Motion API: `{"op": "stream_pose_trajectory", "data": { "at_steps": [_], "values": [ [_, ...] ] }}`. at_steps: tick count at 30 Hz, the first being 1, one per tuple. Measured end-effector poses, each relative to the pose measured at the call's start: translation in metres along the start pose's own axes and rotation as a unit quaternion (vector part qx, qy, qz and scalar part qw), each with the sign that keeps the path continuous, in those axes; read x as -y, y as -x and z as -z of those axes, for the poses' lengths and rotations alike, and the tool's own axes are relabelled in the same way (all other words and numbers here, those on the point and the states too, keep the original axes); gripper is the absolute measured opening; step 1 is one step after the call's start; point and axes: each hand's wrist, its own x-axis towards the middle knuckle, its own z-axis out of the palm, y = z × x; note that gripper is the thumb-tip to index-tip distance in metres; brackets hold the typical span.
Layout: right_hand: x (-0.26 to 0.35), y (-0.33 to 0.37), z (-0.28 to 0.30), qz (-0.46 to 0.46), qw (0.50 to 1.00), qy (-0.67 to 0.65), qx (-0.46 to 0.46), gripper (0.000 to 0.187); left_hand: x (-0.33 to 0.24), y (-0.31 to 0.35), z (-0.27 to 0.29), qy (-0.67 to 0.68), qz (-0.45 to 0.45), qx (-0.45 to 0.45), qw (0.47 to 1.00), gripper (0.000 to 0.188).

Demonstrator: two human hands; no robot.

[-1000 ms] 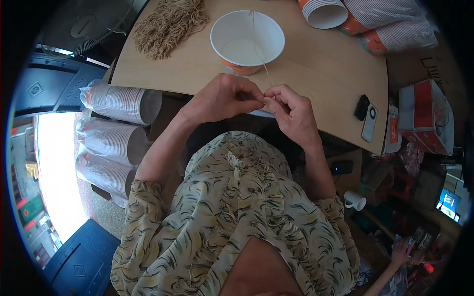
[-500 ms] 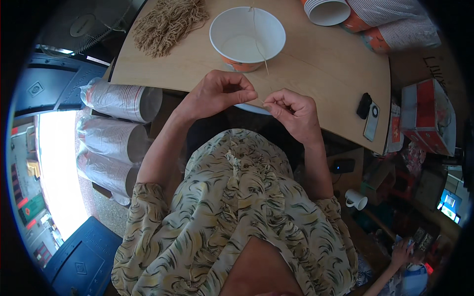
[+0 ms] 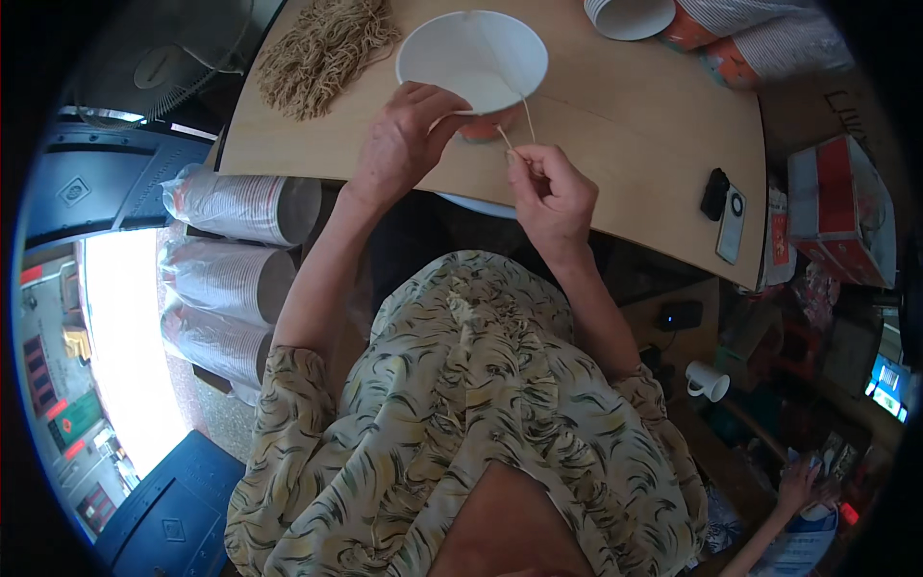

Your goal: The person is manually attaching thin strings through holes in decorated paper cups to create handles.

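Observation:
A white paper tub (image 3: 471, 48) with an orange outside stands near the table's front edge. My left hand (image 3: 404, 139) is closed, its fingertips overlapping the near left of the tub's rim; what they hold, if anything, I cannot make out. To the right, my right hand (image 3: 556, 192) pinches a thin pale straw-coloured strand (image 3: 530, 120) between thumb and forefinger. A short end sticks out beyond those fingertips, and another length runs up over the rim into the tub. At the far left of the table lies a heap of tangled tan strands (image 3: 327, 58).
More paper tubs (image 3: 630, 17) lie stacked at the far right. A phone (image 3: 731, 226) and a small black object (image 3: 713, 194) rest near the table's right edge. Wrapped tub stacks (image 3: 236, 207) are at left. A mug (image 3: 708, 382) and another person's hand (image 3: 798, 481) show lower right.
My hands have moved apart: the left has gone up to the tub's rim, the right slightly up and left, still pinching the strand. The whole view has shifted a little.

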Motion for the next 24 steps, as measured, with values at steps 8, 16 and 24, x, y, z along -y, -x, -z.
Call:
{"op": "stream_pose_trajectory", "data": {
  "at_steps": [8, 16, 24],
  "values": [
    [-0.007, -0.007, -0.012, 0.016, 0.998, 0.064, -0.015, 0.010, -0.018, -0.008, 0.005, 0.093, 0.093, 0.034, 0.991, 0.013],
    [-0.007, -0.010, -0.014, 0.011, 0.999, 0.049, -0.021, 0.010, -0.022, -0.006, 0.001, 0.092, 0.084, 0.015, 0.992, 0.011],
    [-0.005, -0.010, -0.013, -0.004, 0.997, 0.070, -0.008, 0.011, -0.024, -0.005, 0.002, 0.090, 0.091, 0.021, 0.992, 0.012]
  ]
}}
